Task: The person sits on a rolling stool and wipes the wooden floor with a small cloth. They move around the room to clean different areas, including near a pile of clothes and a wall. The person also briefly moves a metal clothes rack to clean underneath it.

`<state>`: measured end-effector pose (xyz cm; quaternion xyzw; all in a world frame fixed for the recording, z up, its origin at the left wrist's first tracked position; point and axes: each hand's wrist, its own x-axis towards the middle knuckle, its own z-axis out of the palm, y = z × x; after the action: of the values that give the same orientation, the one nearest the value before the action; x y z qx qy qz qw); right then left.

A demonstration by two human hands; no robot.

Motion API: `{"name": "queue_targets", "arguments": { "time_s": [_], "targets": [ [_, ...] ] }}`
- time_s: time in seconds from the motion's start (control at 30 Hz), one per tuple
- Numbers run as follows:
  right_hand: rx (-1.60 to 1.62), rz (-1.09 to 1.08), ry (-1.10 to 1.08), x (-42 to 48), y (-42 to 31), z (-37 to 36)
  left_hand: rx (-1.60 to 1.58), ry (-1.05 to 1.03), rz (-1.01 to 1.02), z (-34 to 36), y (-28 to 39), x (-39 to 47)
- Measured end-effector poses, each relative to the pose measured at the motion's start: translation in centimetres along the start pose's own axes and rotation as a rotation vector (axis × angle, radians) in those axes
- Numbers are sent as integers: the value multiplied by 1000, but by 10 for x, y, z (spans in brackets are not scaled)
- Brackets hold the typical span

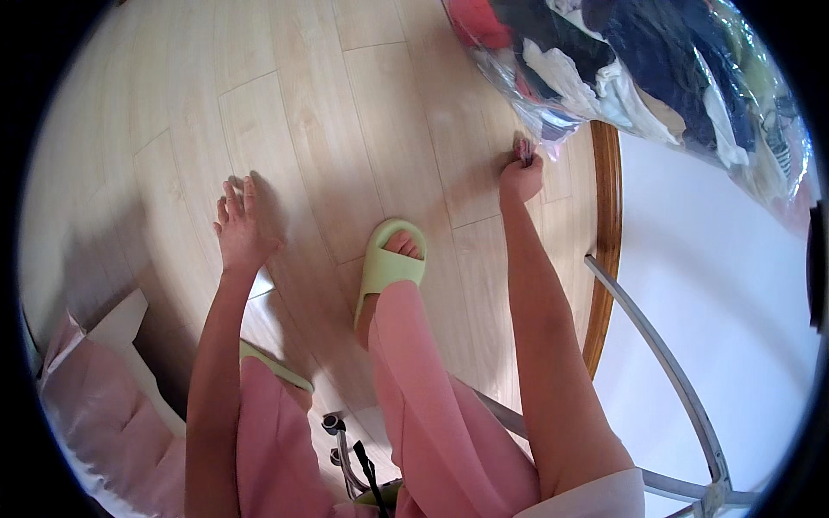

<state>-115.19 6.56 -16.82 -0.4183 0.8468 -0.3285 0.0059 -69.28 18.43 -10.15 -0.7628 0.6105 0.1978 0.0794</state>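
Note:
Low over the wood-look floor, my left hand has its fingers apart and nothing in it. Off to the right, my right hand is closed around a small reddish object, maybe patterned, mostly hidden by the fingers and too small to name. Just beyond that hand lies the lower corner of a large clear plastic bag. Dark, white and red fabric items fill the bag. Between my hands is my foot in a pale green slide sandal.
A brown wooden baseboard runs along the white wall at right. In front of it curves a grey metal tube frame. A chair caster shows near my legs. Pinkish padded fabric sits at lower left.

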Motion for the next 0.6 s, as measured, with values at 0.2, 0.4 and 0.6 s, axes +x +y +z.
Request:
{"name": "queue_targets", "arguments": {
  "time_s": [0.2, 0.4, 0.6],
  "targets": [
    [54, -472, -437, -119, -106, 15, 259, 4, -15, 32, -19, 29],
    [476, -760, -686, -184, -139, 36, 165, 2, -4, 27, 1, 31],
    [333, -395, -28, -64, -116, 29, 150, 16, 2, 11, 1, 24]
  ]
}}
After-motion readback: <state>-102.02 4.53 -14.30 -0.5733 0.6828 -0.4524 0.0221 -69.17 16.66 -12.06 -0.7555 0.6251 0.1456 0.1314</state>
